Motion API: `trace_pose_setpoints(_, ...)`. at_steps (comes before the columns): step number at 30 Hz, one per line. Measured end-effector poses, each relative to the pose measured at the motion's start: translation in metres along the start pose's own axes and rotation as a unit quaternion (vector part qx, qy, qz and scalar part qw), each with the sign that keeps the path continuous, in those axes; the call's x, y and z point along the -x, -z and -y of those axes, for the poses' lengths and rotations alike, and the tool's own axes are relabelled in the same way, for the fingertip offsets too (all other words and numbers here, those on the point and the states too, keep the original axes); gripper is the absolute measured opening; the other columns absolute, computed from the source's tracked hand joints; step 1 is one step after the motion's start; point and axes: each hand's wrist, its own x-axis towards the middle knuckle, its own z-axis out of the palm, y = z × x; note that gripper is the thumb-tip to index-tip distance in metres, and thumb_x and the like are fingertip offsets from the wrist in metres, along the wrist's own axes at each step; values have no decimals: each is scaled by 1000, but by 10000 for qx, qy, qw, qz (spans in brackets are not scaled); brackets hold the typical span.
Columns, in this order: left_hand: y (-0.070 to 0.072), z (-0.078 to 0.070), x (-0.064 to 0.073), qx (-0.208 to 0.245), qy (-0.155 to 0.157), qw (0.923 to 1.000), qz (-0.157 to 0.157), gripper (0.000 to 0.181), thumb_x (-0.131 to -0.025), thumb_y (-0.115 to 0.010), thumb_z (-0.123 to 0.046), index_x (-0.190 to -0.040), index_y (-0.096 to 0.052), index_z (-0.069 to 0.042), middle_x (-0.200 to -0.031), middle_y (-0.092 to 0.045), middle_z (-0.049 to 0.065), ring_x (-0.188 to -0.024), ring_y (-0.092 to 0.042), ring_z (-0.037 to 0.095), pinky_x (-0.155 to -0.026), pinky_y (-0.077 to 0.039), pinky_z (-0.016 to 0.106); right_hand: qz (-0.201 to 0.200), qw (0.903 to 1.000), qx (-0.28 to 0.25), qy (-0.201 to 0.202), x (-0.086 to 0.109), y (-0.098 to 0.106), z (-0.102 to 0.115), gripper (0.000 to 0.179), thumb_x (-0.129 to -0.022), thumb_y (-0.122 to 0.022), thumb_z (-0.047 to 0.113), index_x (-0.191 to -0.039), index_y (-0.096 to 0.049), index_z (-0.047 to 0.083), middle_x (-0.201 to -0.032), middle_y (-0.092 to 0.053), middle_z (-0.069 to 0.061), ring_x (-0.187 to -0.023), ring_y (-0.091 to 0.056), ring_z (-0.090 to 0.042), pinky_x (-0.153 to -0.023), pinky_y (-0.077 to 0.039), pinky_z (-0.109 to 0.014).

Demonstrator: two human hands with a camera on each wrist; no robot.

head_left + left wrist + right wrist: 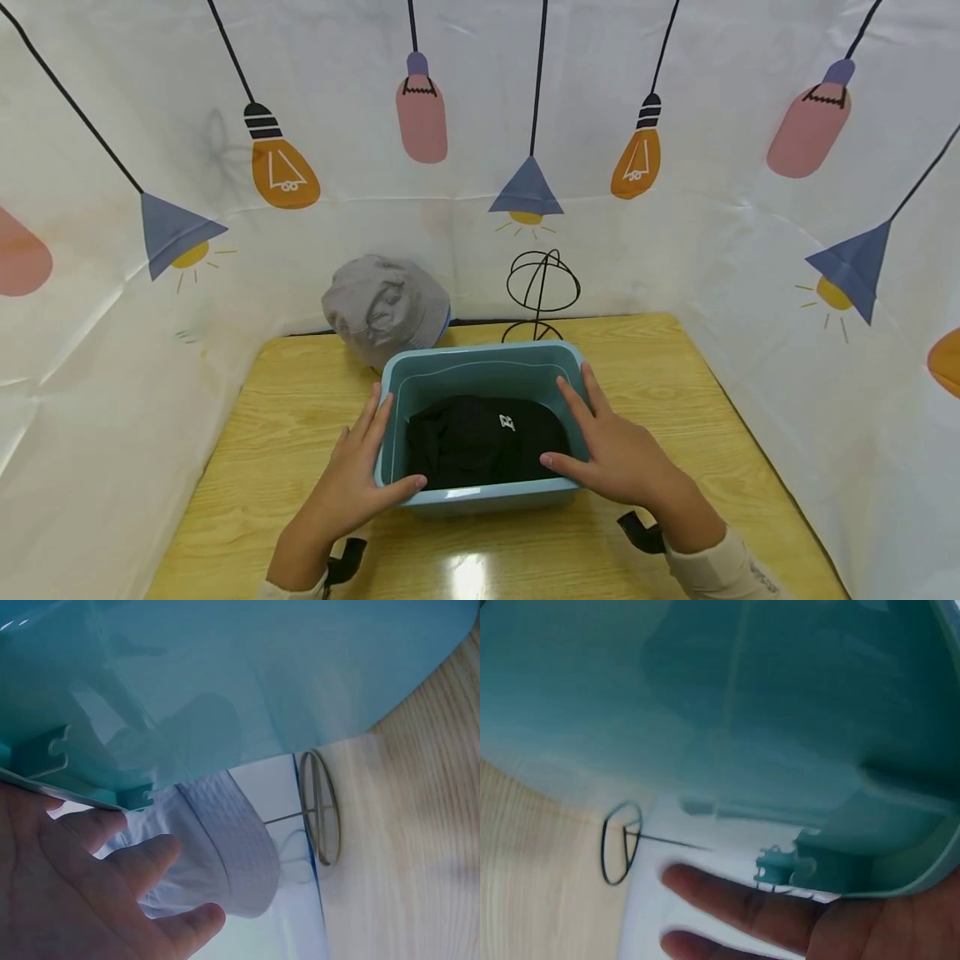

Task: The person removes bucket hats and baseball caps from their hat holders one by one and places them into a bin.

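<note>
A teal plastic bin (480, 493) is between my two hands near the middle of the table. Inside it lies a black cap (468, 437) with a small white emblem. My left hand (356, 483) touches the bin's left rim, fingers spread and thumb over the near left corner. At the right rim is my right hand (626, 454), its fingers also extended and its thumb over the inside. Both wrist views show the bin's outer wall (247, 682) close up, with straight fingers (720, 900) beneath its rim.
Behind the bin on the left, a grey bucket hat (386, 308) sits at the table's back edge. A black wire stand (542, 287) rises behind the bin. Wood-grain table (247, 492) extends around; a white lamp-print cloth (465, 225) encloses the back and sides.
</note>
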Motion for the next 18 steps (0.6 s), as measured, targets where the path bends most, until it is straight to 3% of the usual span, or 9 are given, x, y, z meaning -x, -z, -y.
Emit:
trace_pose_setpoints(3,0,0,0,-99,-36,9999,-39,113,-85,-78,-58,-169,-11,-23,-176,1,1,-158,-20,43,-114,-11,82,68,9999,47,-97,0,-1,0,106,-86,-50,87,-165,4,41,-174,19,2,-48,-48,-5,-41,-39,-28)
trace_pose_setpoints(8,1,0,0,-255,-92,9996,-48,112,-85,-78,-59,-169,-12,-22,-176,-1,3,-160,-13,40,-115,-11,80,32,9997,240,-35,1,-3,-2,109,-84,-51,88,-166,-1,38,-174,19,1,-47,-48,-7,-41,-38,-27)
trace_pose_setpoints(9,2,0,0,-308,-111,9995,-50,112,-85,-77,-60,-168,-13,-21,-176,-1,2,-160,-11,39,-115,-11,80,-39,9995,320,25,1,-3,-3,109,-83,-51,89,-167,-3,37,-174,17,-1,-55,-55,-8,-41,-38,-28)
trace_pose_setpoints(10,2,-1,0,-375,-130,9992,-53,112,-85,-76,-61,-168,-13,-21,-176,-1,2,-161,-9,38,-116,-11,80,-131,9989,427,112,1,-4,-3,110,-83,-50,89,-167,-6,35,-175,14,-3,-69,-65,-12,-48,-47,-30)
trace_pose_setpoints(12,3,-1,0,-553,-184,9983,-81,111,-85,-74,-64,-168,-15,-20,-176,-2,2,-161,-9,38,-116,-11,79,-301,9972,627,263,1,-5,-5,111,-83,-49,91,-168,-11,30,-175,10,-8,-110,-70,-24,-74,-59,-40)
trace_pose_setpoints(13,4,-2,-1,-643,-212,9977,-95,111,-85,-73,-66,-168,-16,-20,-176,-3,2,-161,-8,38,-116,-11,79,-388,9961,719,338,1,-6,-5,111,-83,-47,91,-168,-15,28,-175,7,-10,-132,-60,-30,-91,-58,-47)
trace_pose_setpoints(15,5,-2,-1,-812,-264,9963,-128,110,-86,-72,-68,-168,-18,-18,-176,-4,3,-161,-9,38,-117,-11,78,-520,9936,882,471,1,-6,-6,110,-84,-45,91,-167,-20,24,-175,2,-14,-157,-24,-39,-115,-39,-62)
trace_pose_setpoints(16,5,-2,-1,-887,-287,9956,-135,110,-86,-71,-69,-167,-19,-17,-176,-5,3,-161,-9,38,-117,-10,78,-527,9932,911,498,1,-6,-6,110,-84,-44,92,-167,-21,23,-175,2,-15,-160,-12,-39,-121,-26,-67)
trace_pose_setpoints(18,7,-4,-1,-1035,-336,9939,-154,109,-86,-70,-70,-167,-21,-15,-176,-5,4,-161,-10,39,-118,-10,77,-506,9935,889,507,1,-5,-6,110,-84,-44,92,-167,-22,23,-175,2,-15,-161,-6,-39,-123,-19,-68)
